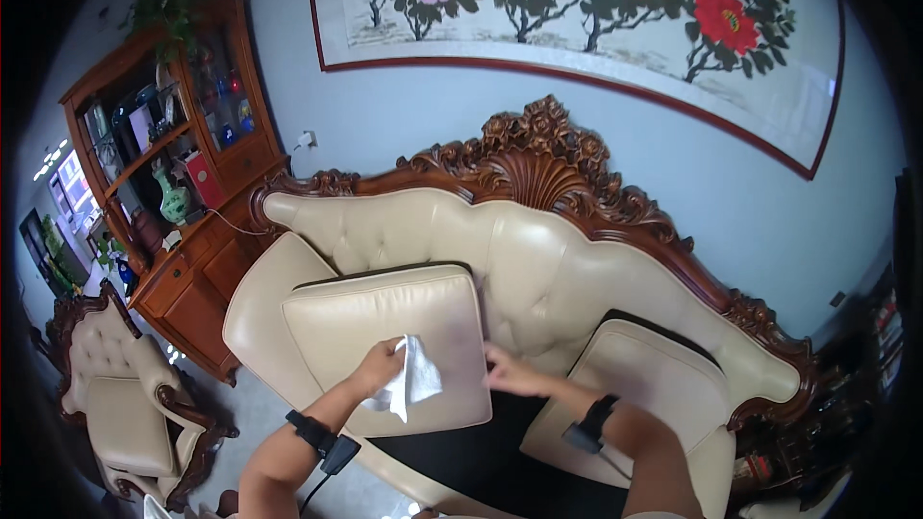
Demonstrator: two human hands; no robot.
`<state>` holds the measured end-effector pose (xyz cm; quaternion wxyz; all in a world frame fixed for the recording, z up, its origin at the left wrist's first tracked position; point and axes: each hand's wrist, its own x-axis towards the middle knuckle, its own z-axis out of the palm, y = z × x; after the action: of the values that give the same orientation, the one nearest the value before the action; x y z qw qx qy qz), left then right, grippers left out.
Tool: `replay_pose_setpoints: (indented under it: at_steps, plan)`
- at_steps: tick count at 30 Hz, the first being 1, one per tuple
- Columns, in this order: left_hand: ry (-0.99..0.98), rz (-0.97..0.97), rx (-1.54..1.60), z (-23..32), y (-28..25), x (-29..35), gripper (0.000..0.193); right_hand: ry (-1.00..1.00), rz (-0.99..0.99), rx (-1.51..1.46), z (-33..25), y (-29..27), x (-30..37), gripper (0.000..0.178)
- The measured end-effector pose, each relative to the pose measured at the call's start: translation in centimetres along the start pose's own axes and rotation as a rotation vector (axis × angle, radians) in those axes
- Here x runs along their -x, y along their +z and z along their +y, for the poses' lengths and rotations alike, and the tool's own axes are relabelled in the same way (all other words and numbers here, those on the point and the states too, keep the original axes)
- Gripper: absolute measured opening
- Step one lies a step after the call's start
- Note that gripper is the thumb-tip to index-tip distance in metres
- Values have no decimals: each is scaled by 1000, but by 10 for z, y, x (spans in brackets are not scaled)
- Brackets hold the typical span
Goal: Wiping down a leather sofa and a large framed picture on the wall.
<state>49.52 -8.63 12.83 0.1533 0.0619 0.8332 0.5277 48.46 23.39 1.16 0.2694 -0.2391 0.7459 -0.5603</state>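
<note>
Nearest, bare forearms (282,457) wearing black straps with boxy grey units (339,455); beyond them, left hand (381,366) with fingers closed round the upper edge of a thin, silvery-white cloth (419,383); right hand (516,372) with fingers partly curled at the right edge of a square, padded, cream leather cushion (385,309), impossible to tell whether gripping or merely touching; best, by judgement, to steady the cushion with the right fingers, spread the cloth flat beneath the left, and press evenly out to the seams; cloth hanging below and to the right of the left fingers, in front of the cushion face, contact with the leather unclear; farther back, cream tufted sofa back (519,240) under a carved brown wooden crest (550,168); farthest, red-framed flower painting (558,31) on a pale blue wall (404,120).
</note>
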Motion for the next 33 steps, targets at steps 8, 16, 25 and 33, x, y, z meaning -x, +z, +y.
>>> replay_pose_setpoints:
  at_steps: [8,16,25,33]
  plan:
    - [-37,-211,265,39,23,24,29,162,-129,-20,-60,121,5,54]
    - [-31,-441,770,43,3,-16,39,198,179,-165,-93,127,5,57]
    - [-33,-657,698,14,13,-22,42,55,369,-553,-60,149,12,47]
    - [207,-402,293,-42,30,-81,49,57,853,-912,-73,119,-2,51]
